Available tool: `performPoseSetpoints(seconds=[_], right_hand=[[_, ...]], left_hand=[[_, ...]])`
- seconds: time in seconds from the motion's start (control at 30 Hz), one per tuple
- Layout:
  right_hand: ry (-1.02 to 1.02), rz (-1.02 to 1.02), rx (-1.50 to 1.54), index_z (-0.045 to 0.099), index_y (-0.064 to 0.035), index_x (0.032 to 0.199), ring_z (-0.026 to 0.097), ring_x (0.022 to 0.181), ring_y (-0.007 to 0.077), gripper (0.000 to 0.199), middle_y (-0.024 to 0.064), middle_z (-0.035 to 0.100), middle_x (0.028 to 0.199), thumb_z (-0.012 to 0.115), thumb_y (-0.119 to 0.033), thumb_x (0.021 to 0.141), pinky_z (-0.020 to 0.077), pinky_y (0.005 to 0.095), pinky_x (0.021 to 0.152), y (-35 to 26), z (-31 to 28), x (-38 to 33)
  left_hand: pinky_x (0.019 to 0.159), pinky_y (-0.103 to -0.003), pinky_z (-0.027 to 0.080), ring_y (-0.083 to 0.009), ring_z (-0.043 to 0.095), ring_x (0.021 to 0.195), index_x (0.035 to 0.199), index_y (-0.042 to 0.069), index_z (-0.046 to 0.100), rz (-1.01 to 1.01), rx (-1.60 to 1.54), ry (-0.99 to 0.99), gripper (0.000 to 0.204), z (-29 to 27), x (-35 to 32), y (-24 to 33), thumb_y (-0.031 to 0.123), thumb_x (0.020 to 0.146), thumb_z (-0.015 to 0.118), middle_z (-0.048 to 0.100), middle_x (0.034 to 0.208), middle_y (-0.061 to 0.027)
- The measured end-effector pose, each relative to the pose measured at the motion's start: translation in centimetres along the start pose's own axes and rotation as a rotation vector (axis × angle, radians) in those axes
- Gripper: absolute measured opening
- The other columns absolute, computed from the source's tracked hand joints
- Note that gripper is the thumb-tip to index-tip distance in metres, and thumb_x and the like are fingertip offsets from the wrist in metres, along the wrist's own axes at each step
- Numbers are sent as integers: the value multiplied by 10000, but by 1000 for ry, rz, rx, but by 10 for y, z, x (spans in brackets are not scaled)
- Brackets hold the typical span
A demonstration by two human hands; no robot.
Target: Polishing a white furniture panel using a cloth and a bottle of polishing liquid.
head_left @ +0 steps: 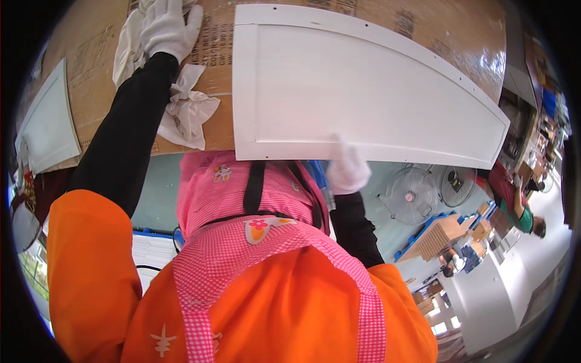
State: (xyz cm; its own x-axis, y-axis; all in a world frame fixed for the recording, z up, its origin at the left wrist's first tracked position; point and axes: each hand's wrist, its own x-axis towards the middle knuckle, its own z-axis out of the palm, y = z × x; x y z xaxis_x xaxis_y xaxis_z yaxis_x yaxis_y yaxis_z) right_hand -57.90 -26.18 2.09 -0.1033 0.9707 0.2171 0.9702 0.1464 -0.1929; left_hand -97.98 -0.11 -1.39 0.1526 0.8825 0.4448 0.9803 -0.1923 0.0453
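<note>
My left hand (pixel 166 30), in a white knitted glove, reaches to the far left of the cardboard surface. It lies over a crumpled white cloth (pixel 128 51), fingers stretched forward and thumb apart; the fingertips run out of the picture. Another piece of white cloth (pixel 190 112) lies crumpled by my left forearm. A white framed panel (pixel 363 91) with a slanting far edge and small dark holes lies on the cardboard to the right. My right hand (pixel 349 169), also gloved, is at the panel's near edge, one blurred finger overlapping it. Its other fingers are too smeared to read.
Printed brown cardboard (pixel 94 36) covers the work surface. Another white panel (pixel 51 121) stands at the left edge. Beyond the right side are floor fans (pixel 411 196), a stack of brown boards (pixel 433 239) and a person in a green and dark red top (pixel 514 202).
</note>
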Motion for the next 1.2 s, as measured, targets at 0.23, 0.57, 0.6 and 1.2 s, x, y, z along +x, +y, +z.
performPoseSetpoints(seconds=[0.23,0.57,0.6,1.2], right_hand=[[97,683,-382,738,-151,1211,636,712,291,273,115,643,871,645,-214,962,521,421,641,178,-30,-29],[-127,-60,130,760,-205,1116,615,547,210,327,13,686,859,649,-107,824,507,359,491,-63,32,-25],[-39,29,88,717,-191,1218,626,581,227,442,44,689,860,689,-121,783,509,370,495,-39,22,-20],[-54,440,147,756,-136,1156,697,735,319,245,117,709,891,665,-157,930,555,401,640,8,-34,12]], left_hand=[[1068,-477,411,-366,532,1245,1267,186,615,-47,12,-63,412,4,-3,-2,419,928,644,602,1309,-135],[1027,-480,445,-361,568,1201,1215,178,644,-34,-2,-14,382,5,-2,-1,399,905,661,625,1285,-123],[1027,-480,445,-361,568,1201,1215,178,644,-33,-3,-10,382,6,-1,-1,399,905,661,625,1285,-123],[1035,-478,436,-355,551,1229,1233,181,632,-36,17,-19,417,4,-3,-3,440,906,654,606,1301,-123]])
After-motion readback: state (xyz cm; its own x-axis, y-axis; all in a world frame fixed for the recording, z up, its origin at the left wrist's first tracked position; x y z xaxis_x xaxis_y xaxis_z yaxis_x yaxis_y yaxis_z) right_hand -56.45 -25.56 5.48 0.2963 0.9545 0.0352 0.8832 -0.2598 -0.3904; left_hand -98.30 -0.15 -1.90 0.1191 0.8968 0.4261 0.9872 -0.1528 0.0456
